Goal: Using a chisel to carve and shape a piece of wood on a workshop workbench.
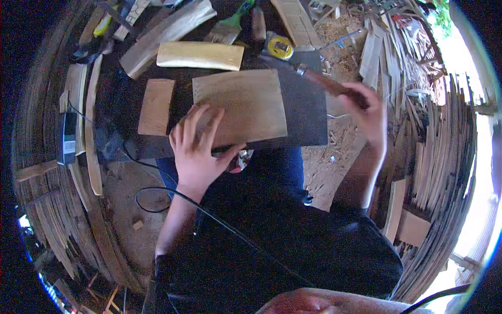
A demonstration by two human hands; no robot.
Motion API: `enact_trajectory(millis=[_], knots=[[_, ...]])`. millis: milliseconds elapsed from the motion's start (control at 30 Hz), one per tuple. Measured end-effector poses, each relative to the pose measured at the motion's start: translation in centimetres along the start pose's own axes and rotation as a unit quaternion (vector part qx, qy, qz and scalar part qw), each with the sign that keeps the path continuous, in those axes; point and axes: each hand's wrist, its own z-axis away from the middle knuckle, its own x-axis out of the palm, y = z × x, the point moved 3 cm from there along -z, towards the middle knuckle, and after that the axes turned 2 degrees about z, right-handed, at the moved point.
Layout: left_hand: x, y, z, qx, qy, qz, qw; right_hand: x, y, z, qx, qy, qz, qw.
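A flat, greyish-brown wooden board [251, 104] lies on the dark worktable before me. My left hand [196, 149] is over its left edge, fingers spread and thumb out to the right. At the right, my right hand [368, 112] is closed round the handle of a chisel [327, 82]. That handle is reddish-brown wood with a metal ferrule, and the dark blade points left, above the table beyond the board's upper right corner. Its tip is hard to make out against the dark surface. A smaller brown wooden block [156, 107] sits left of the board.
Beyond the board lie a pale wood strip [201, 56], a rough split piece [167, 35], a green-handled paintbrush [228, 29] and a yellow tape measure [279, 47]. A black cable [225, 224] crosses my left forearm. Stacked wood slats [436, 167] line the right side.
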Motion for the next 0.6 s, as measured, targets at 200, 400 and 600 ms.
enact_trajectory(millis=[200, 400, 600], knots=[[-0.6, -1.5, 0.0, 0.013, 0.047, 0.066, 0.997, -5.5, -3.8, 0.4, -0.074, 0.261, -0.127, 0.954], [-0.9, -2.5, -2.1, -0.007, 0.070, 0.139, 0.988, -5.8, -8.1, -1.0, -0.228, 0.339, -0.170, 0.897], [-0.5, -2.3, -4.1, 0.012, 0.037, 0.138, 0.990, 2.8, -8.2, -6.0, -0.233, 0.188, -0.421, 0.856]])
